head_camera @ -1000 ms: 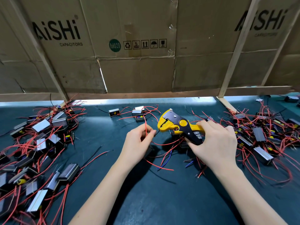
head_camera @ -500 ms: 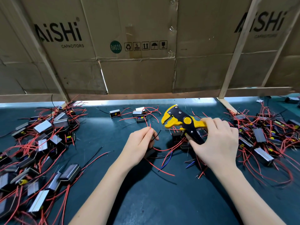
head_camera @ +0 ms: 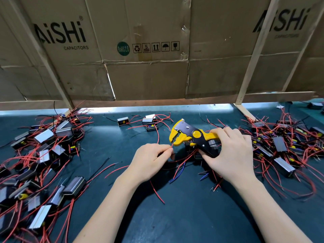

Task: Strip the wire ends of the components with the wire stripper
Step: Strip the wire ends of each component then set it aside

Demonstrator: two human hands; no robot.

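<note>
wire stripper point(head_camera: 189, 135) lowered onto red wire point(head_camera: 171, 146) | left hand point(head_camera: 150, 160) pinches wire | right hand point(head_camera: 233, 155) grips stripper

Yellow wire stripper point(head_camera: 191, 135) with a black steel plate and black lower handle, dead centre. Thin red wire point(head_camera: 171, 146) at its mouth. Dark teal tabletop point(head_camera: 175, 216) underneath. At nine and three o'clock, silver-and-black components point(head_camera: 43, 135) tangled in red leads, yellow specks showing. Brown cardboard point(head_camera: 149, 76) at twelve, black lettering, green round sticker point(head_camera: 123, 48).
</note>
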